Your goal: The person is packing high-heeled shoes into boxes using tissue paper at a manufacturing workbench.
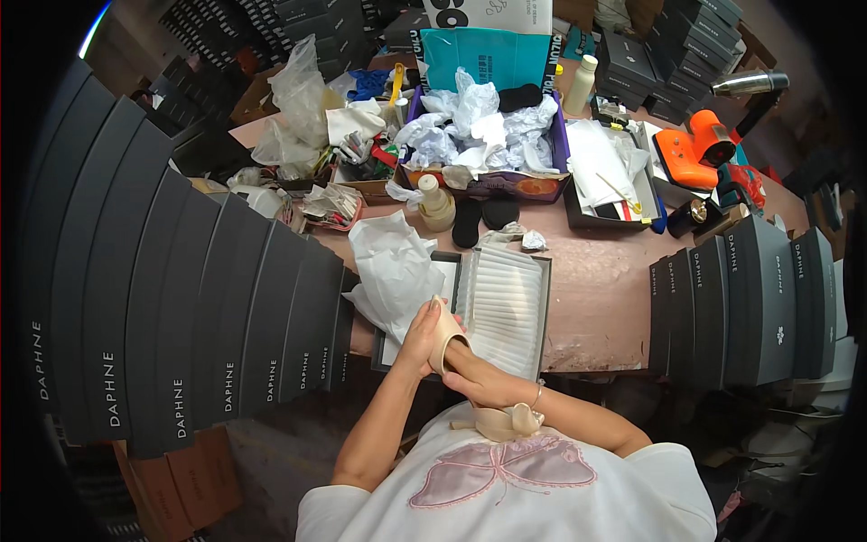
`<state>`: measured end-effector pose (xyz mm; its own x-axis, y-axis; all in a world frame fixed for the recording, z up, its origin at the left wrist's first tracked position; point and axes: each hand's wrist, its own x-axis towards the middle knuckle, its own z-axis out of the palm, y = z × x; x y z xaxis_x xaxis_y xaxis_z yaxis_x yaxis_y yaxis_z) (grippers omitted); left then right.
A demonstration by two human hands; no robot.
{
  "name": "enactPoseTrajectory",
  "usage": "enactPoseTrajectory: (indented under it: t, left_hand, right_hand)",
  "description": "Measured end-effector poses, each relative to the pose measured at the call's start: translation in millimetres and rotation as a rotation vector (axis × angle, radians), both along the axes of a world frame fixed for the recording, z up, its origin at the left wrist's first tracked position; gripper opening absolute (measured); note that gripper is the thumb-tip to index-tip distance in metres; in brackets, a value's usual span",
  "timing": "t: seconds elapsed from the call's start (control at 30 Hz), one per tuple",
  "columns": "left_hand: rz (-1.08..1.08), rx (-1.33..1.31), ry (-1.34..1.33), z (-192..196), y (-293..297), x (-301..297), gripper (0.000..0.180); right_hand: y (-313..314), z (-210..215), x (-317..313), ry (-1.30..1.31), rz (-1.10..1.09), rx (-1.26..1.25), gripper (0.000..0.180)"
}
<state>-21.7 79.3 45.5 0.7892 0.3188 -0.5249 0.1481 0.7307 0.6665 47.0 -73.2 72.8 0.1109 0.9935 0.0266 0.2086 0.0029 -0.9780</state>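
A beige shoe (441, 327) is between my hands, over the near part of an open grey shoebox (545, 312). My left hand (418, 343) is closed around its outer side. The fingers of my right hand (483, 379) reach into the shoe's opening and are hidden inside, while its thumb stays outside. Close against my shirt, below the right wrist, lies a second beige piece with a knotted bow (508, 422), probably the other shoe. White ribbed padding (506, 303) lines the box's right side. Crumpled white tissue paper (388, 266) spreads over its left side.
Tall stacks of dark grey shoeboxes stand at left (153, 271) and right (754, 298). Behind the open box are black pads (467, 223), a cream bottle (436, 203) and a purple bin (563, 144) of crumpled paper. An orange device (691, 158) sits at the back right.
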Motion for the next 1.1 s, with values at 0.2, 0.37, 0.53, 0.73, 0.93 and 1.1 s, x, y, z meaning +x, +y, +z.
enactPoseTrajectory:
  t: [0.2, 0.37, 0.53, 0.73, 0.93, 1.1]
  left_hand:
    - [0.144, -0.127, -0.034, -12, -2, -21, 0.048]
    - [0.409, -0.446, -0.059, -2, -75, -54, 0.059]
    - [0.249, -0.720, 0.006, -45, -68, -93, 0.043]
    - [0.332, -0.591, -0.008, -16, -41, -77, 0.038]
    - [0.289, -0.613, -0.016, -34, -41, -85, 0.043]
    - [0.152, -0.722, 0.038, -41, -44, -72, 0.042]
  right_hand:
    - [-29, 16, 14, 0.506, 0.071, -0.342, 0.057]
    - [-22, -7, -20, 0.500, -0.203, -0.301, 0.038]
    - [21, -11, 46, -0.338, -0.366, -0.129, 0.028]
    - [52, -61, 128, -0.995, -0.154, -0.443, 0.036]
    - [-8, -29, 155, -1.128, -0.346, -0.673, 0.021]
    - [51, -59, 108, -0.820, -0.237, -0.257, 0.010]
